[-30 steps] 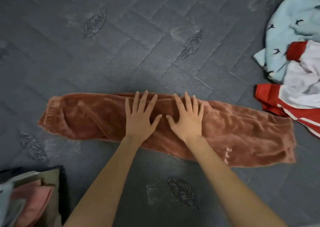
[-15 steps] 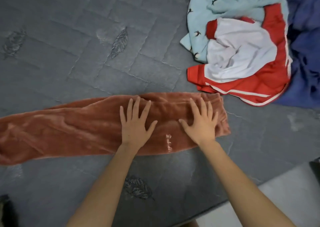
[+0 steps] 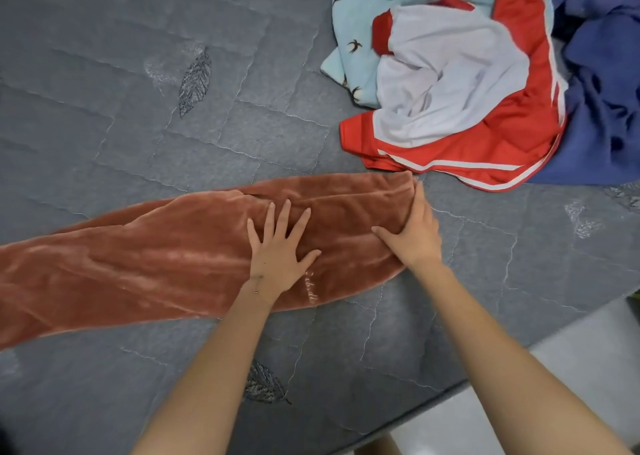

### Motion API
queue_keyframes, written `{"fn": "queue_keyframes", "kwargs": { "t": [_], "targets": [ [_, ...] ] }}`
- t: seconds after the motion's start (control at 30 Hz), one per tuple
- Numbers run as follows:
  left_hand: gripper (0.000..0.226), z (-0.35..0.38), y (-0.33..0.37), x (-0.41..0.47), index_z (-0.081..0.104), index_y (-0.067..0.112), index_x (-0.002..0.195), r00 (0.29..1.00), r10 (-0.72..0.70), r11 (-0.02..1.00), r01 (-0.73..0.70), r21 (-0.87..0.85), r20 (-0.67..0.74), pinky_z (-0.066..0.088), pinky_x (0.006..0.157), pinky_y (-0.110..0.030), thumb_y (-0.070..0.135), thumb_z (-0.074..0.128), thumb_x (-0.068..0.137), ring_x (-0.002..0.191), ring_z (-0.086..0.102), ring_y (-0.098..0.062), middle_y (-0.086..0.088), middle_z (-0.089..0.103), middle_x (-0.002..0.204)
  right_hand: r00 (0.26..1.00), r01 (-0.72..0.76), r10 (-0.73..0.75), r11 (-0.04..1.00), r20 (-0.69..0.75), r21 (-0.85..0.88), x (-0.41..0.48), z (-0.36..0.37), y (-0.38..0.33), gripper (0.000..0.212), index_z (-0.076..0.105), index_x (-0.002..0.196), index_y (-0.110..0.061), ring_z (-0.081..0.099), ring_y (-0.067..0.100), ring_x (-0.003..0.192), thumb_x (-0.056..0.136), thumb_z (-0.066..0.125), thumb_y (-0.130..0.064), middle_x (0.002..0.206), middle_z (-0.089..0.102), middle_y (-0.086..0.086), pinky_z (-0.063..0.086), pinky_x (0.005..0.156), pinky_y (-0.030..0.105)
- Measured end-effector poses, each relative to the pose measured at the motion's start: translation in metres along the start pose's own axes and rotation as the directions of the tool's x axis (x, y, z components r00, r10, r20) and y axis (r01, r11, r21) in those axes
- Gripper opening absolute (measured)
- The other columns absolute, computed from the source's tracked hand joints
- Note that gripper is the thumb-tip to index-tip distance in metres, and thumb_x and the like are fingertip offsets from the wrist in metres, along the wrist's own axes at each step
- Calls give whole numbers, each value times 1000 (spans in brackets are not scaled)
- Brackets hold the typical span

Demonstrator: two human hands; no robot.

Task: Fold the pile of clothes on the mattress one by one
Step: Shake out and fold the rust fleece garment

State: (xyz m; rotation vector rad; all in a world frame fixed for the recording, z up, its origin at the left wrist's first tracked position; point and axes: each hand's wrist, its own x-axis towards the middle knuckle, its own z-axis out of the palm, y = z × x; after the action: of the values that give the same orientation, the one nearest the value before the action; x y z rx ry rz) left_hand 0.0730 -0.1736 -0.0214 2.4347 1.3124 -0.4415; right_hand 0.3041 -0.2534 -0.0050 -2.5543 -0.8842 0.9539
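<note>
Left hand [image 3: 280,253] is lying flat with fingers spread wide, pressing on the rust-brown velvet trousers [image 3: 166,257]. Right hand [image 3: 414,226] is curling over the trousers' right end, thumb on top and fingers wrapping the edge. Trousers are lying stretched across the grey quilted mattress [image 3: 104,108]. Near their right end, the unfolded pile [image 3: 467,83] is resting: light-blue, red-and-white, and dark-blue garments.
</note>
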Motion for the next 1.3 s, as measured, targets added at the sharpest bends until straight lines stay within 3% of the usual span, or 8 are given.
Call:
{"fn": "queue_keyframes", "kwargs": {
  "t": [0.1,0.2,0.33,0.53,0.63,0.87,1.1,1.3],
  "targets": [
    [63,-10,8,-6,29,32,150,993,-16,973,-12,-232,-117,-5,117,-53,56,45,94,148,3,-23,-5,13,160,997,-75,74,984,9,161,5,-3,-6,112,10,153,-26,41,35,132,70,82,-41,148,38,14,37,107,48],
    [39,-24,22,-16,59,22,129,943,-101,853,-81,-516,-316,34,107,-39,38,57,94,121,43,-16,-4,49,129,998,-67,68,958,6,278,-5,-3,-30,95,28,145,-16,53,35,122,70,82,-39,135,53,15,43,98,37],
    [28,-51,32,-23,61,12,122,968,-250,160,47,-986,5,53,85,-24,25,50,100,100,62,-6,-5,65,116,987,141,-158,941,34,307,-36,17,-85,90,28,143,-25,57,30,117,71,79,-42,132,58,5,44,91,34],
    [49,-69,-30,-40,56,10,131,966,-248,-161,28,-987,68,40,109,-40,44,37,101,126,55,-20,-9,62,130,918,322,-387,853,84,411,-82,62,-163,79,24,148,-32,58,17,117,84,68,-39,134,57,-2,45,93,27],
    [50,-76,-80,-52,51,28,136,966,-256,-198,-13,-980,39,46,102,-26,54,44,93,122,57,-9,5,64,129,837,382,-498,829,228,409,-103,89,-188,69,24,151,-28,50,20,122,92,59,-34,135,55,7,39,105,31],
    [23,-67,-192,-92,60,26,104,849,-493,-112,155,-981,191,53,61,-18,21,72,85,85,70,-13,5,74,86,585,595,-686,725,432,347,-135,141,-225,45,48,137,-14,43,21,129,92,51,-5,133,58,3,31,110,44],
    [23,-72,-265,-129,63,30,94,714,-700,-30,-13,-999,12,51,67,-13,8,65,87,80,67,0,14,71,83,460,862,-805,505,376,27,-170,192,-266,62,44,144,-20,20,27,145,85,62,-17,156,31,3,8,119,39],
    [9,-75,-350,-169,64,14,94,508,-860,-100,-79,-992,46,54,77,-29,7,60,89,75,62,-5,8,63,79,423,899,-862,438,279,-11,-203,243,-314,49,49,141,-19,26,28,144,95,56,-33,152,39,6,7,121,42]
  ]
}}
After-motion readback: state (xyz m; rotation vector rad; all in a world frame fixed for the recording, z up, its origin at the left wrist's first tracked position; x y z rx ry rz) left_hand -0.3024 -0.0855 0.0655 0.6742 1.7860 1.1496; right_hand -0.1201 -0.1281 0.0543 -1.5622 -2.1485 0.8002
